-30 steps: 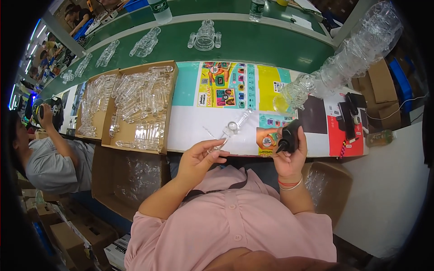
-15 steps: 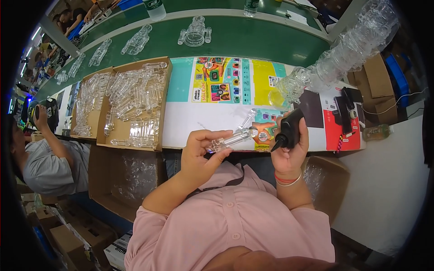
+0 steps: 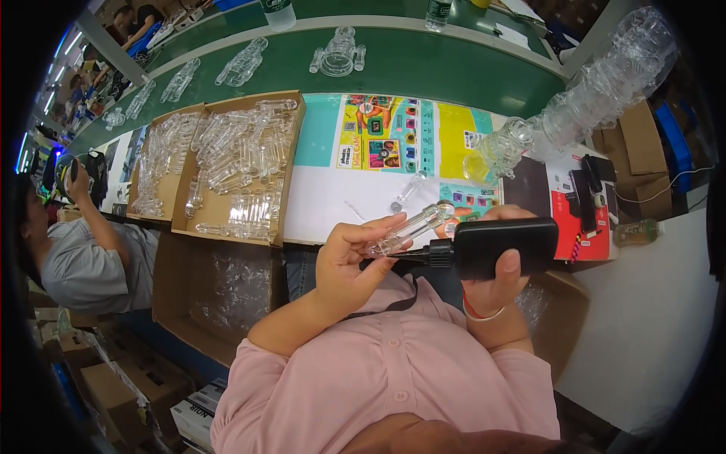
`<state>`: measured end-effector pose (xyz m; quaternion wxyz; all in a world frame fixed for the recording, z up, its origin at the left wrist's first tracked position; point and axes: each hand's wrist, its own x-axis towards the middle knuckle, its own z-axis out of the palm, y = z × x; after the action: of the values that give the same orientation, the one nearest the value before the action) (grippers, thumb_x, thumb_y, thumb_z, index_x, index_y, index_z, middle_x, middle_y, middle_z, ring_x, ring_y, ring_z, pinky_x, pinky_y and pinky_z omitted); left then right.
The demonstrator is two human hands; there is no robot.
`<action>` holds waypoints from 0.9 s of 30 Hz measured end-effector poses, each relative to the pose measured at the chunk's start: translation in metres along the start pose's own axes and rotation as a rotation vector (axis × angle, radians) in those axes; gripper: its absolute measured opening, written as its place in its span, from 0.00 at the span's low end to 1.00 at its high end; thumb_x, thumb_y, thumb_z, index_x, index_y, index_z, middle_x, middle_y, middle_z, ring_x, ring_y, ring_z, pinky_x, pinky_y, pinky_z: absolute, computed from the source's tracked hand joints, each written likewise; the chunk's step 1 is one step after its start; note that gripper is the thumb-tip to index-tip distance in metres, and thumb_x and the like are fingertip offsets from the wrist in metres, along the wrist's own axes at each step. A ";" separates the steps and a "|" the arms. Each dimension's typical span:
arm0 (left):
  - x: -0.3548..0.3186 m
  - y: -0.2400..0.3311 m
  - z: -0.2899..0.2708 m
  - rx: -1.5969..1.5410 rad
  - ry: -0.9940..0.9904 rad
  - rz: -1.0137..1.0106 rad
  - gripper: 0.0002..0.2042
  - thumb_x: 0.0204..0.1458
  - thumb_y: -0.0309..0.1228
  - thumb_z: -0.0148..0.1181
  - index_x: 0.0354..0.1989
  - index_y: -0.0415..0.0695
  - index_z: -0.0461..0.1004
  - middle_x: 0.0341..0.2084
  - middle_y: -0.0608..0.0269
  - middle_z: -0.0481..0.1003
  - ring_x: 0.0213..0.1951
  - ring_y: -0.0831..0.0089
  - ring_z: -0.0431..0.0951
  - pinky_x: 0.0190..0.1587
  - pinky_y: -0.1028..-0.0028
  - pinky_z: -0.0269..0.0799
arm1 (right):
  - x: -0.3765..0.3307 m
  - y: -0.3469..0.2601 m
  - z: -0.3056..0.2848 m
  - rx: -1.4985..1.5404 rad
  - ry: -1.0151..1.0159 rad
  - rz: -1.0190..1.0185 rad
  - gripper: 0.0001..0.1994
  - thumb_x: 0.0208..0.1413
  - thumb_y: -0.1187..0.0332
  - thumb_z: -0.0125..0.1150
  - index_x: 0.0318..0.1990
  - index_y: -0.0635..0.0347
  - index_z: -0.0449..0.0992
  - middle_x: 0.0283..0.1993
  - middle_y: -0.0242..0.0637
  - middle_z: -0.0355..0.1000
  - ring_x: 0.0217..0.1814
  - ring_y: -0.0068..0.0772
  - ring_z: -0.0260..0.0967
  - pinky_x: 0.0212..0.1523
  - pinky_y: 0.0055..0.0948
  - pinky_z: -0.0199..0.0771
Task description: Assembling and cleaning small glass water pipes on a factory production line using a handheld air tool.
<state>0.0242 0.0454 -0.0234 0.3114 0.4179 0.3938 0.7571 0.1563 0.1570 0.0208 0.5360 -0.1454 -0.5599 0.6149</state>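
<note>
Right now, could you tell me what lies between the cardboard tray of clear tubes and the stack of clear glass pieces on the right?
In the head view, between the cardboard tray and the glass stack lies a colourful printed sheet, with one loose clear tube on it.

Left hand [image 3: 344, 261] pinches a clear glass tube [image 3: 408, 229], smooth & glossy w/ bright glints. Right hand [image 3: 495, 284] grips a black device [image 3: 503, 246], looks like matt plastic, w/ a ribbed black nozzle [image 3: 439, 253]. Trays [image 3: 291, 163] are plain brown cardboard, dull & rough-ish, full of more shiny clear glass pcs [image 3: 238, 163]. Printed sheet [image 3: 393, 140] on the bench is glossy paper. Green belt [image 3: 423, 64] looks smooth, slight sheen. Pink shirt [image 3: 386, 378] is soft matt cloth w/ plastic-looking buttons.
</note>
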 end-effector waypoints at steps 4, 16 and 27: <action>0.000 0.003 0.000 0.015 -0.020 0.038 0.16 0.45 0.10 0.51 0.41 0.37 0.58 0.50 0.35 0.63 0.48 0.61 0.72 0.48 0.72 0.70 | 0.000 -0.001 -0.002 -0.186 -0.049 -0.103 0.27 0.48 0.48 0.55 0.42 0.66 0.60 0.33 0.40 0.62 0.35 0.29 0.62 0.35 0.26 0.68; -0.005 0.002 -0.003 0.270 -0.033 0.098 0.17 0.45 0.12 0.54 0.41 0.38 0.58 0.49 0.32 0.62 0.51 0.58 0.69 0.50 0.68 0.70 | -0.010 -0.013 -0.009 -0.255 -0.245 -0.109 0.25 0.51 0.55 0.56 0.49 0.60 0.56 0.38 0.44 0.66 0.40 0.33 0.66 0.42 0.30 0.68; -0.007 0.002 -0.010 0.422 -0.045 0.171 0.17 0.44 0.13 0.56 0.41 0.39 0.59 0.48 0.33 0.64 0.48 0.57 0.71 0.47 0.68 0.71 | -0.011 -0.011 -0.012 -0.259 -0.274 -0.137 0.23 0.51 0.57 0.57 0.47 0.59 0.57 0.38 0.44 0.67 0.40 0.32 0.66 0.44 0.29 0.67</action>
<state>0.0184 0.0357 -0.0276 0.1606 0.5226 0.4997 0.6719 0.1748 0.1523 0.0218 0.4720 -0.0897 -0.7106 0.5140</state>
